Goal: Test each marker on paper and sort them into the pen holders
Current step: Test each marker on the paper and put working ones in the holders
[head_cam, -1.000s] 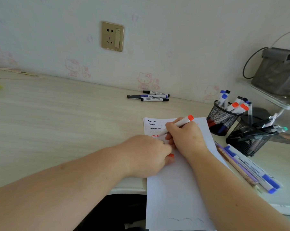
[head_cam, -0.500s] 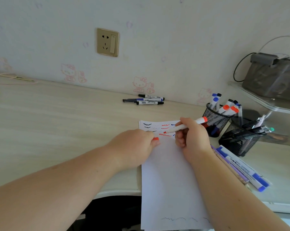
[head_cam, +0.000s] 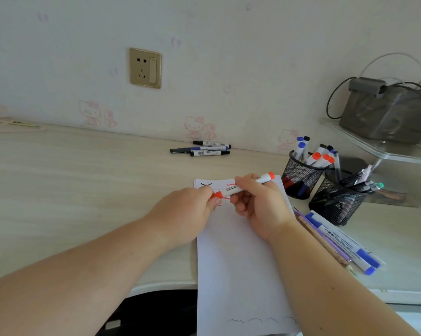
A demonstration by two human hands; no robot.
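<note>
Recapping had replaced writing: the red marker (head_cam: pixel 243 186), on the paper (head_cam: pixel 241 258) a second earlier, was held level just above its far end. Left hand (head_cam: pixel 187 214) pinched the red cap (head_cam: pixel 216 195) onto the tip; right hand (head_cam: pixel 260 204) curled round the barrel. Sorting into a pen holder (head_cam: pixel 301 177) right of the paper probably follows. Barrel print was unreadable; a blue marker (head_cam: pixel 345 246) right of the paper read "WHITEBOARD".
</note>
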